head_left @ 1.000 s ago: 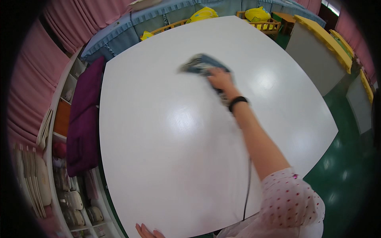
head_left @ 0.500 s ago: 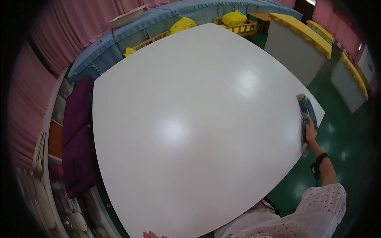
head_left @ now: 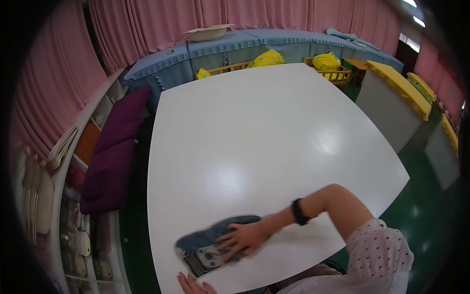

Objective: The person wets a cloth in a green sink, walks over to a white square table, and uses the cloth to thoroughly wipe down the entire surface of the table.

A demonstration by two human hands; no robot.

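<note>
Near the front left of the large white table [head_left: 274, 122], my right hand [head_left: 245, 237] presses down on a blue-grey cloth [head_left: 208, 235] with a pale patterned patch. Its fingers are spread and a little bent over the fabric, keeping hold of it against the tabletop. A black band [head_left: 299, 212] circles my right wrist. At the lower edge, just below the cloth, the fingers of my left hand [head_left: 192, 285] rest apart on the table with nothing in them. The rest of that hand is cut off by the picture's edge.
A purple folded mat [head_left: 110, 157] and shelves of pale items [head_left: 73, 240] stand on the left. Behind are a blue-covered bench [head_left: 274, 39] with a pale basin [head_left: 209, 33], and yellow bundles [head_left: 267, 58] in wooden frames. Grey panels with yellow tops [head_left: 391, 105] stand right.
My right hand has swept the cloth from the table's right edge to the front left, close to my left hand. The view has shifted, and more of my left fingers show.
</note>
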